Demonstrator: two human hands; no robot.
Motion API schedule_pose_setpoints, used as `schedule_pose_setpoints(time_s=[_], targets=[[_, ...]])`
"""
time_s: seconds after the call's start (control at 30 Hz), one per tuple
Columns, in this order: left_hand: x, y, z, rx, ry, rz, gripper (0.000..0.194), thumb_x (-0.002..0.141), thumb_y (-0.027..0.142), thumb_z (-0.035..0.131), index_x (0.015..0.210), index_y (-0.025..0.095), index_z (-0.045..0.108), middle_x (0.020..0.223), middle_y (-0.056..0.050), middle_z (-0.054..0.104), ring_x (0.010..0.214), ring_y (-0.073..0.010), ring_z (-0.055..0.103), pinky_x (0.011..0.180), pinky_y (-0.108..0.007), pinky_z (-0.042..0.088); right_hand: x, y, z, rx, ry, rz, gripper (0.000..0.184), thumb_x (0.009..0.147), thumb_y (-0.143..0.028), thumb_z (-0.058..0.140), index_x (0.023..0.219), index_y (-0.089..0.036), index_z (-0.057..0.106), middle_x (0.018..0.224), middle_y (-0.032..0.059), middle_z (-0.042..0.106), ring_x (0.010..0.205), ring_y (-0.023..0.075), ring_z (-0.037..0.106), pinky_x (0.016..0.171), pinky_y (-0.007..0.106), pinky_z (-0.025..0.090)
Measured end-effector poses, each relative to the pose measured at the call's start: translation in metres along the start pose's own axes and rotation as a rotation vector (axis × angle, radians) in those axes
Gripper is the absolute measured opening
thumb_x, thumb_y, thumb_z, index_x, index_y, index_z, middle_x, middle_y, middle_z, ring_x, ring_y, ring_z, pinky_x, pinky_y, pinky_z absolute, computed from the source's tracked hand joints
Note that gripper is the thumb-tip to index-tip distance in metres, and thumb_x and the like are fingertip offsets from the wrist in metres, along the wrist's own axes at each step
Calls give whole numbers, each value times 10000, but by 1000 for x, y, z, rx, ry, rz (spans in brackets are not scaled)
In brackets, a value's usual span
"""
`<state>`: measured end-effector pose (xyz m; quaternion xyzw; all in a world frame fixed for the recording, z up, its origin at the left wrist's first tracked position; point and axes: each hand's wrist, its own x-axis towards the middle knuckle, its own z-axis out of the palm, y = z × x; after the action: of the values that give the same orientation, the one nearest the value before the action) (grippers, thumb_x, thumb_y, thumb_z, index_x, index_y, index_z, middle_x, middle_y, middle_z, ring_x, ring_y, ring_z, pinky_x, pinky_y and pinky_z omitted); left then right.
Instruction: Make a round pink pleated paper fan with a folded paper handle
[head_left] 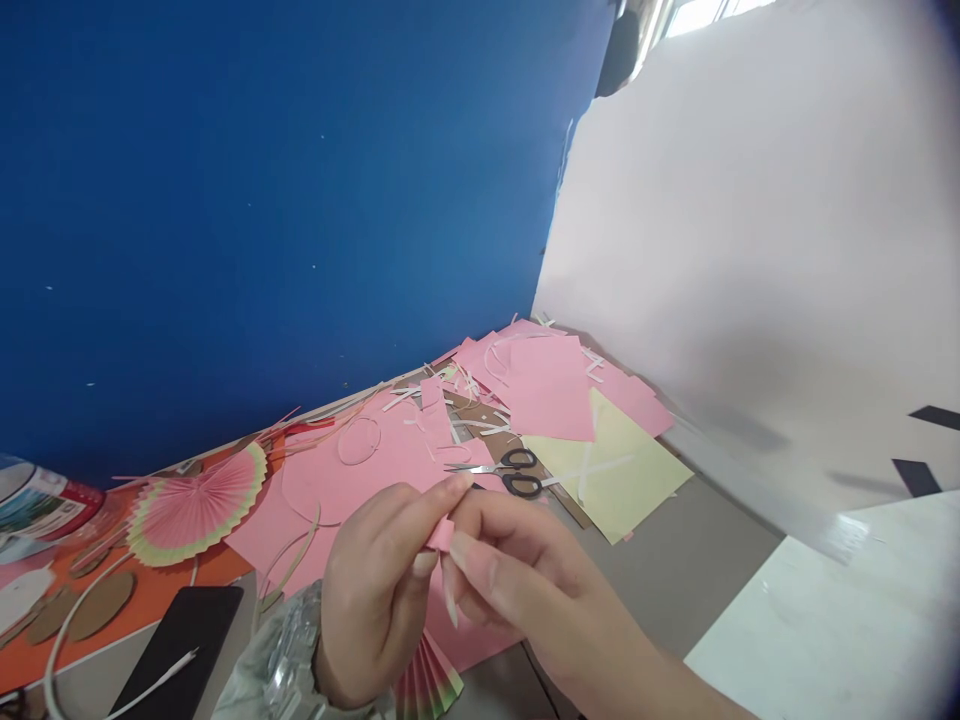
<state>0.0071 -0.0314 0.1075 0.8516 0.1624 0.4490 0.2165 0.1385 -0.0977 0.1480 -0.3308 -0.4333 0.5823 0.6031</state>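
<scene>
looks like a papercraft corner tbh, can't tell if home or class: scissors (496, 467), pink sheets (551, 385), a pleated paper fan (196, 505), cardboard ovals (103, 605) & paper strips (607, 467) on the tabletop (660, 550), w/ a blue partition (300, 200) behind.

No words, brands or numbers can be read. A printed label (36, 508) stands on a container (88, 512) to the left of the pink-and-yellow paper fan (196, 505); it shows a small picture in blue and green, and any lettering on it is too small and blurred to make out.
</scene>
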Motion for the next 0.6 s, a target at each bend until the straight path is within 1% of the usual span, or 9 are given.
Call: schedule_pose_setpoints(time_s=[0.1, 0.23, 0.3, 0.43, 0.6], targets=[[0, 0, 0, -33, -7, 3, 414, 956, 238, 366, 1366, 251, 424, 780, -26, 632, 652, -161, 537, 562, -266, 425, 0, 1, 1, 79, -33, -13, 272, 861, -288, 488, 610, -189, 455, 499, -76, 356, 422, 51, 229, 404, 202, 203], [0, 0, 1, -31, -10, 12, 411, 955, 246, 366, 1361, 242, 432, 734, -24, 607, 631, -167, 519, 537, -271, 407, 1, 3, 1, 149, -32, -5, 294, 849, -306, 516, 587, -186, 457, 484, -81, 339, 410, 45, 213, 397, 198, 195], [0, 0, 1, -29, -7, 7, 413, 958, 249, 363, 1366, 256, 424, 735, -20, 604, 631, -164, 515, 540, -269, 409, 2, 4, 0, 170, -39, -6, 287, 843, -293, 522, 585, -183, 462, 482, -82, 341, 409, 43, 216, 399, 197, 191], [-1, 0, 2, -30, 1, 3, 414, 960, 251, 368, 1371, 266, 417, 784, -23, 624, 651, -158, 525, 566, -267, 423, 3, 5, -3, 149, -23, 14, 274, 837, -293, 522, 595, -178, 467, 514, -68, 392, 415, 41, 234, 400, 197, 186], [1, 0, 3, -16, -8, 12, 422, 964, 247, 367, 1385, 264, 400, 857, -41, 656, 681, -158, 541, 582, -266, 442, 3, 4, -3, 149, -21, 16, 256, 842, -252, 498, 599, -178, 468, 475, -88, 331, 407, 43, 214, 408, 196, 195]])
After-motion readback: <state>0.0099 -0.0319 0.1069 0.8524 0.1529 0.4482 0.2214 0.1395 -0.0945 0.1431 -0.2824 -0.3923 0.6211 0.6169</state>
